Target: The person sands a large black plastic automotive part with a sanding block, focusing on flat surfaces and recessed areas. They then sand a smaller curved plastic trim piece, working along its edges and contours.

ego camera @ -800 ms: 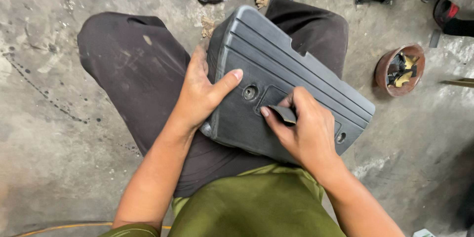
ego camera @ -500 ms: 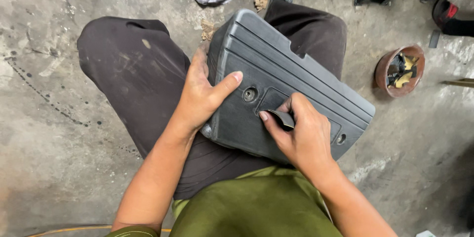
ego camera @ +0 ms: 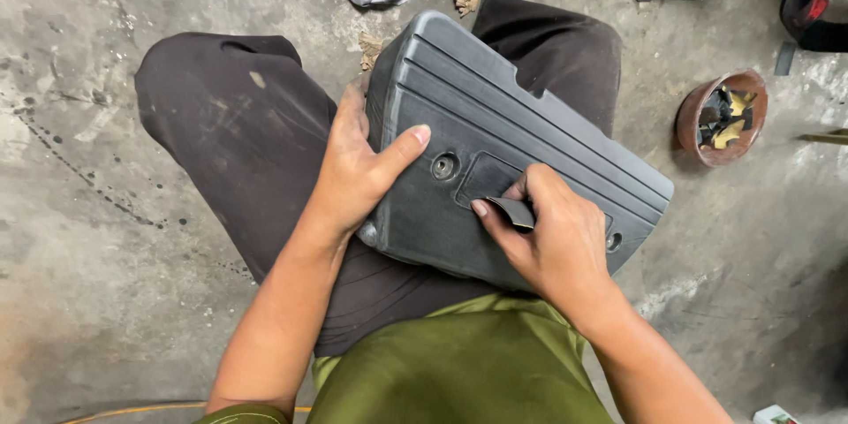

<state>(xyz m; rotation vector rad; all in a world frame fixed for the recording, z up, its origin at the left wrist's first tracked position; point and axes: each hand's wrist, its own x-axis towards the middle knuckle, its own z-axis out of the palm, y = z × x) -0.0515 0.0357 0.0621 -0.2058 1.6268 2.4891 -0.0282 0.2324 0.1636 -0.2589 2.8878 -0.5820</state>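
Resting across the lap, the grey panel (ego camera: 530,132) is clamped by the left hand (ego camera: 358,172); the right hand (ego camera: 552,238) pinches sandpaper (ego camera: 512,210). Uneven pressure could likely gouge the recess.

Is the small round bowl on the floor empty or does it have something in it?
Not empty. The reddish-brown bowl on the concrete floor holds dark and yellowish scraps; what they are cannot be told.

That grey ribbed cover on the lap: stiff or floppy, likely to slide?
The grey cover probably stays stiff: its ribs and edges hold straight while overhanging the knee. It looks light, steadied by the left hand alone. It could slide, resting tilted on the trousers.
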